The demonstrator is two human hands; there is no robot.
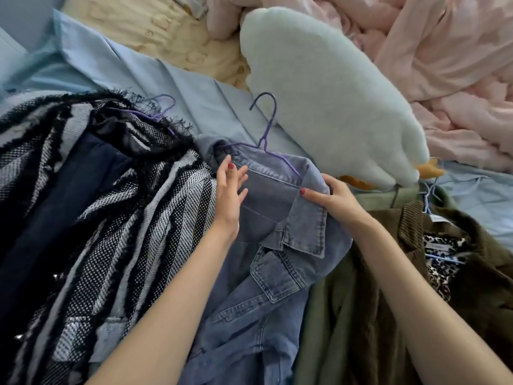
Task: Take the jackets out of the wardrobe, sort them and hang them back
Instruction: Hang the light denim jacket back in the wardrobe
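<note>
Denim jacket (266, 273) faded blue, purple hanger (270, 134). Tweed jacket (116, 218) at 9 o'clock black-white woven stripes. Coat (347, 315) at 4 o'clock olive-brown, leopard-print lining (441, 262). Sheet (172, 79) light blue; duvet (444, 51) pink.

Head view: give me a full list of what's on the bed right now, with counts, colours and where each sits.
denim jacket: one, blue, centre, on a hanger
purple hanger: one, hook sticking out of the denim collar
tweed jacket: one, black and white, left, on another purple hanger
dark navy garment: one, inside the tweed pile
olive jacket: one, green, right of the denim
brown corduroy jacket: one, leopard lining, far right
plush toy: one, pale green with orange feet, upper centre
sheet: light blue, under everything
quilt: pink, crumpled, top right
left hand: open, fingers on the denim collar
right hand: pinches the denim collar
</note>
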